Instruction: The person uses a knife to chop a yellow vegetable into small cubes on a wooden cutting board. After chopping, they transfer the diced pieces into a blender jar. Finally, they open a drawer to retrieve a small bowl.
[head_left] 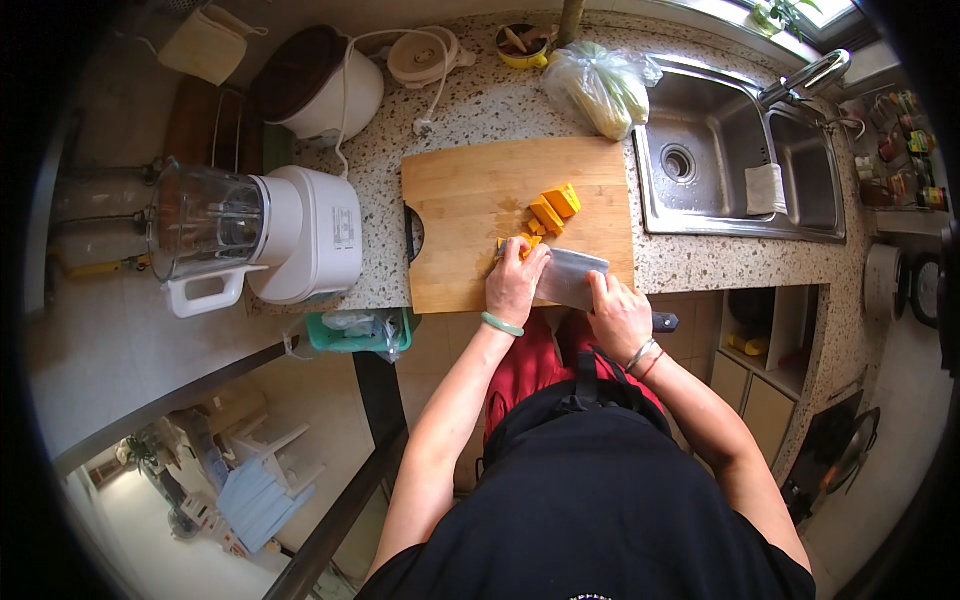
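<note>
A wooden cutting board (465, 190) lies at the counter's front edge. My right hand (620, 318) is closed round a cleaver, thumb and fingers close to the base of its broad metal blade (570, 278); the dark handle end (665, 322) sticks out behind. With bent fingers, my left hand (511, 288) presses down on a small orange pumpkin piece (505, 243), mostly hidden under the fingertips. The blade's left end is right beside those fingers. Farther up the board lie larger pumpkin chunks (553, 207) with a few small cut bits next to them.
Left of the board stands a white blender (315, 235), with a rice cooker (335, 95) behind it. A bag of vegetables (605, 90) sits at the board's far right corner, beside the steel sink (700, 110). Below the counter edge hangs a green bin (340, 335).
</note>
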